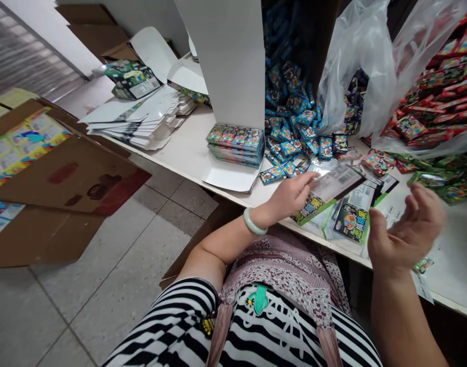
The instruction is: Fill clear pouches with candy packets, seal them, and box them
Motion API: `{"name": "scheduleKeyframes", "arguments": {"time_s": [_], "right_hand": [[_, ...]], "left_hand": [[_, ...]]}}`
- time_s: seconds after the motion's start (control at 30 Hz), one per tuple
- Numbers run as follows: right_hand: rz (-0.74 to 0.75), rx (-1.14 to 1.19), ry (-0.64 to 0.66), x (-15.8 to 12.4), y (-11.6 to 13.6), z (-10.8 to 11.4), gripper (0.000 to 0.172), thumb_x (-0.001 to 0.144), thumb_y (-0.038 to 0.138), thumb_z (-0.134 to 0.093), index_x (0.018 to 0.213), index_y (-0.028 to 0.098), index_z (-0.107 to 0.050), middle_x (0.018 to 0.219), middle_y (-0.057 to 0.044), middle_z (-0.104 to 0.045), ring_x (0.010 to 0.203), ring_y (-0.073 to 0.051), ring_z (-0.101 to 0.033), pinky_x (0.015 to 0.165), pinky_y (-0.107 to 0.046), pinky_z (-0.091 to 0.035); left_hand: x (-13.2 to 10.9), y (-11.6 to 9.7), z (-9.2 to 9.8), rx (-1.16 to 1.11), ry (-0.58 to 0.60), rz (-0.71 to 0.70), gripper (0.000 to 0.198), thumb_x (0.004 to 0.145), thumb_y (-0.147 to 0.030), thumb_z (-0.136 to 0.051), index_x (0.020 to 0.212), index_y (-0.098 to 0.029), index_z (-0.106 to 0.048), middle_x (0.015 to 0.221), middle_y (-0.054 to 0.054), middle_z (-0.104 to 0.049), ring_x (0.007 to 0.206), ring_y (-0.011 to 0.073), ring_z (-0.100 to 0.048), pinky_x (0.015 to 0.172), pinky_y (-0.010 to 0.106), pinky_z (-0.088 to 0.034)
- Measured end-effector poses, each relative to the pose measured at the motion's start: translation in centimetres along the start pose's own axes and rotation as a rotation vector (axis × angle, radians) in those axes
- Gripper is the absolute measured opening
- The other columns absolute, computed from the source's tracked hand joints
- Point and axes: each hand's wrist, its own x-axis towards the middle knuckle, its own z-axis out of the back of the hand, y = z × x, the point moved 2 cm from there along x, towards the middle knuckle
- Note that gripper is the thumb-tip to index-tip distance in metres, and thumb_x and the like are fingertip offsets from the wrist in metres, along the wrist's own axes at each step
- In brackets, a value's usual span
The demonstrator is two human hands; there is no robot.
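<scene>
My left hand point(290, 196), with a pale bangle at its wrist, pinches the edge of a printed plastic packet point(338, 182), slightly blurred and tilted over the table edge. My right hand point(409, 229) is apart from it to the right, palm up, with its fingers loosely curled and spread and nothing visible in them. Between the hands lies another flat packet point(351, 222) with a black and green printed front. Small blue candy sachets point(290, 148) are heaped just beyond my left hand.
An upright white box holds a stack of printed sachet strips point(235, 145). Flat white cartons point(141, 120) are piled at left. Red sachets point(440, 102) fill a clear plastic bag point(374, 66) at right. Open brown cardboard boxes point(76, 178) stand on the tiled floor.
</scene>
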Motion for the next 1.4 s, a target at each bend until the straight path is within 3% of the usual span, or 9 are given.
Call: {"name": "scheduleKeyframes", "arguments": {"time_s": [0.07,0.17,0.3,0.47,0.63,0.83,1.03,1.27,1.4], "right_hand": [[-0.086,0.132,0.045,-0.7,-0.3,-0.6,0.063,0.077,0.05,-0.073,0.134,0.035,-0.051,0.149,-0.008,-0.05,0.143,-0.031,-0.045,0.116,-0.052,-0.041],[-0.321,0.248,0.264,-0.8,-1.2,-1.8,0.037,0.07,0.049,-0.079,0.097,0.028,-0.066,0.098,-0.004,-0.072,0.098,-0.026,-0.069,0.084,-0.041,-0.059],[-0.456,0.317,0.227,-0.4,-2.8,-1.8,0.032,0.065,0.045,-0.083,0.08,0.025,-0.063,0.07,0.003,-0.064,0.065,-0.015,-0.06,0.061,-0.029,-0.053],[-0.519,0.338,0.12,-1.8,-4.7,-1.1,0.037,0.067,0.049,-0.083,0.083,0.025,-0.059,0.067,0.006,-0.059,0.06,-0.012,-0.058,0.058,-0.025,-0.051],[-0.612,0.346,0.227,-4.0,-5.0,-1.3,0.047,0.068,0.058,-0.08,0.088,0.026,-0.053,0.06,0.008,-0.059,0.048,-0.012,-0.055,0.048,-0.026,-0.052],[-0.657,0.351,0.437,-5.0,-5.2,-1.1,0.045,0.069,0.056,-0.081,0.09,0.025,-0.057,0.061,0.006,-0.062,0.052,-0.013,-0.059,0.05,-0.026,-0.055],[-0.475,0.29,0.085,-4.8,-4.1,0.7,0.07,0.068,0.032,-0.086,0.128,0.036,-0.051,0.086,0.005,-0.072,0.073,-0.014,-0.07,0.06,-0.023,-0.057],[-0.43,0.3,0.198,-4.6,-3.2,0.5,0.059,0.078,0.032,-0.079,0.132,0.032,-0.056,0.09,0.002,-0.073,0.074,-0.014,-0.07,0.063,-0.026,-0.059],[-0.386,0.294,0.33,-4.5,-3.2,0.8,0.04,0.079,0.035,-0.079,0.115,0.028,-0.063,0.075,0.002,-0.069,0.062,-0.014,-0.066,0.055,-0.026,-0.057]], "left_hand": [[0.3,-0.1,0.2,-0.113,-0.044,0.014,0.031,0.096,-0.028,-0.048,0.118,-0.016,-0.066,0.116,0.01,-0.071,0.109,0.0221,-0.065,0.101,0.038,-0.049],[0.6,0.2,-1.0,-0.375,0.015,0.092,0.025,0.093,-0.03,-0.054,0.108,-0.016,-0.068,0.105,0.007,-0.071,0.102,0.0197,-0.065,0.096,0.036,-0.051],[-0.3,1.5,-3.2,-0.82,0.127,0.334,0.03,0.095,-0.04,-0.056,0.106,-0.014,-0.067,0.094,0.007,-0.07,0.09,0.0172,-0.067,0.086,0.033,-0.054],[-4.4,3.4,-3.9,-0.846,0.262,0.508,0.033,0.08,-0.038,-0.079,0.1,-0.014,-0.067,0.083,0.001,-0.067,0.078,0.012,-0.064,0.077,0.025,-0.051],[-7.2,5.0,-5.5,-1.059,0.362,0.702,0.05,0.07,-0.047,-0.086,0.102,-0.013,-0.068,0.088,0.005,-0.071,0.075,0.0127,-0.066,0.073,0.025,-0.052],[-4.3,4.5,-5.9,-0.988,0.05,0.478,0.063,0.083,-0.031,-0.075,0.14,-0.022,-0.051,0.096,0.001,-0.065,0.081,0.0092,-0.061,0.075,0.021,-0.047],[-4.2,3.0,-5.0,-0.839,0.272,0.289,0.087,0.084,-0.027,-0.072,0.158,-0.028,-0.025,0.08,-0.006,-0.05,0.066,0.0061,-0.047,0.065,0.019,-0.039],[-3.8,2.9,-2.5,-0.705,0.446,0.239,0.089,0.081,-0.039,-0.078,0.154,-0.027,-0.03,0.085,-0.001,-0.061,0.074,0.0129,-0.059,0.071,0.027,-0.049],[-3.9,2.9,-2.3,-0.654,0.468,0.218,0.065,0.082,-0.044,-0.077,0.136,-0.024,-0.048,0.091,0.003,-0.064,0.079,0.015,-0.062,0.073,0.029,-0.051]]}}
